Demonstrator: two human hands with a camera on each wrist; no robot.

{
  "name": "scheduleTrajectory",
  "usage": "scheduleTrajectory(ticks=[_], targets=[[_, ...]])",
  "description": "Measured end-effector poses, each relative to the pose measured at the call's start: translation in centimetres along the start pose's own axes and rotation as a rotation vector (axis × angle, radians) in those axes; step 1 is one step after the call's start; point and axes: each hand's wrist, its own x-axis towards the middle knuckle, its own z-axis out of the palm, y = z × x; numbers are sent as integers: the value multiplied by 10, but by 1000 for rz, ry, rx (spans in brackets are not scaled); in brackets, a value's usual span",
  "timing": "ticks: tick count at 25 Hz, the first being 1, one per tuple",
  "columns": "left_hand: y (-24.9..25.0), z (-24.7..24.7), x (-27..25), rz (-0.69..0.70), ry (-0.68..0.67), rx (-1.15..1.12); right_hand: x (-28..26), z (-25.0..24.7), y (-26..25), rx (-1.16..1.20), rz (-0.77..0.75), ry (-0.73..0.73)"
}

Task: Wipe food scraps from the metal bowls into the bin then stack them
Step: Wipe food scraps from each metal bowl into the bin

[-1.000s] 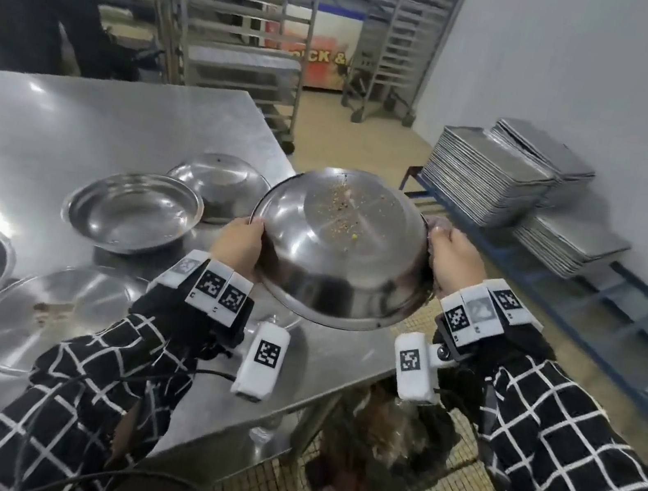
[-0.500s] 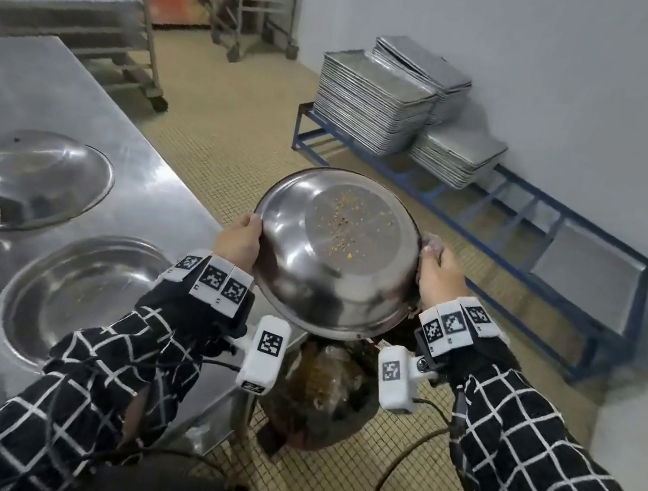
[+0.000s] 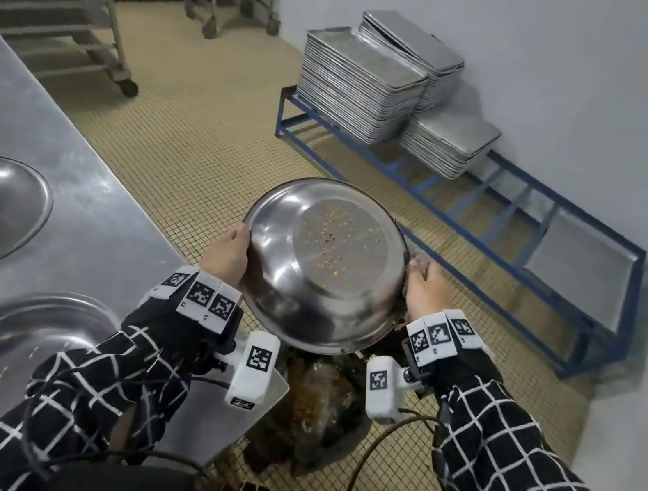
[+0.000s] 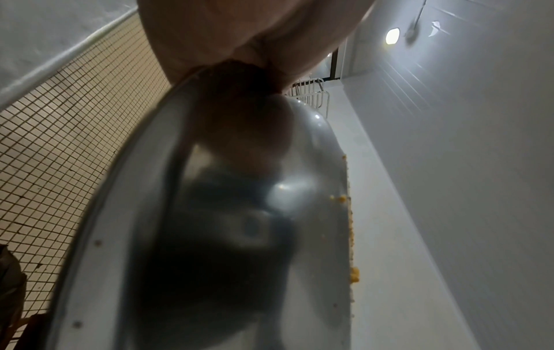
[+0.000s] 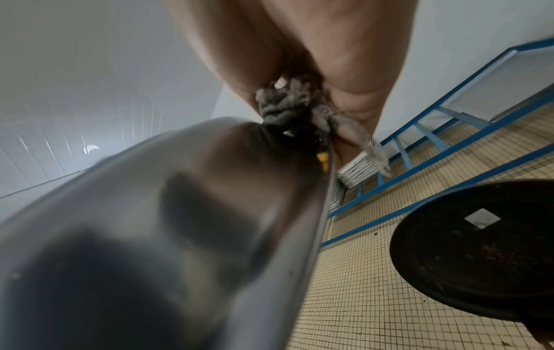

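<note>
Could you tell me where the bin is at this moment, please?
In the head view the bin stands on the tiled floor off the table's corner, directly below the bowl held between the left hand and right hand.

Round steel bowl is shiny, mirror-smooth metal with crumbs stuck on. Grey rag looks fuzzy cloth. Left steel table is brushed, duller metal.

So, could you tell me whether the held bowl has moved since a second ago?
Yes. The bowl has swung right, off the steel table, and now hangs over the bin.
</note>
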Motion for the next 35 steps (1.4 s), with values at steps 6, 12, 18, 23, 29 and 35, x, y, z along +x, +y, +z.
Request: scheduleTrajectory(ticks=[6, 12, 18, 23, 29, 35], targets=[[17, 10, -7, -27, 154, 19, 65, 27, 23, 51, -5, -229], [26, 37, -21, -102, 402, 65, 115, 23, 5, -128, -154, -412], [20, 65, -21, -125, 598, 42, 151, 35, -32, -181, -502, -538], [13, 76, -15, -89, 704, -85, 153, 68, -43, -406, -1096, -780], [22, 79, -19, -75, 857, -71, 164, 57, 1, -507, -1340, -888], [21, 94, -23, -29, 828, -61, 170, 22, 5, -149, -792, -889]])
